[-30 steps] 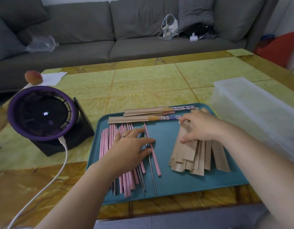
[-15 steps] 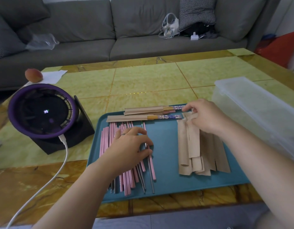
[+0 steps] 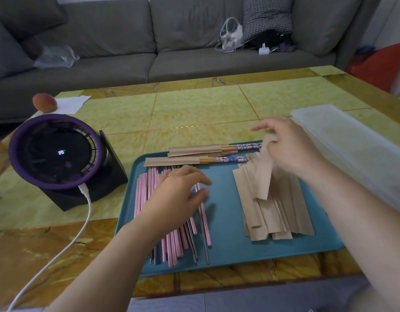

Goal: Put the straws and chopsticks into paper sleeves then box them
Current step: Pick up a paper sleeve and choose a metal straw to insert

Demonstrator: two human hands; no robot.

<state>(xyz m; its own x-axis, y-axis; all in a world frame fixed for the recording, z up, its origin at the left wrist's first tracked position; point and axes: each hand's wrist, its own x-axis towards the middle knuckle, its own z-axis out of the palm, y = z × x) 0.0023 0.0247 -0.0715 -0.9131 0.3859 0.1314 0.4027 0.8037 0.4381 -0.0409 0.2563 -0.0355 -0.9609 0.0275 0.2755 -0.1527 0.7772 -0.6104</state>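
Note:
A teal tray (image 3: 226, 251) holds pink straws (image 3: 141, 194) and metal straws (image 3: 204, 242) on its left and a heap of brown paper sleeves (image 3: 282, 212) on its right. Sleeved blue-patterned chopsticks (image 3: 194, 160) lie along its far edge. My right hand (image 3: 289, 145) pinches one paper sleeve (image 3: 265, 174) by its top and lifts it, its lower end hanging over the heap. My left hand (image 3: 178, 194) lies over the straws, fingers curled round a metal straw. A clear plastic box (image 3: 352, 145) stands to the right of the tray.
A purple fan (image 3: 55, 152) on a black stand sits left of the tray, its white cable (image 3: 66, 242) trailing to the near edge. A peach (image 3: 44, 102) and white paper lie at the table's far left. A grey sofa runs behind the table.
My right hand has risen from the sleeve heap with one sleeve pinched and lifted. My left hand has curled its fingers over the straws.

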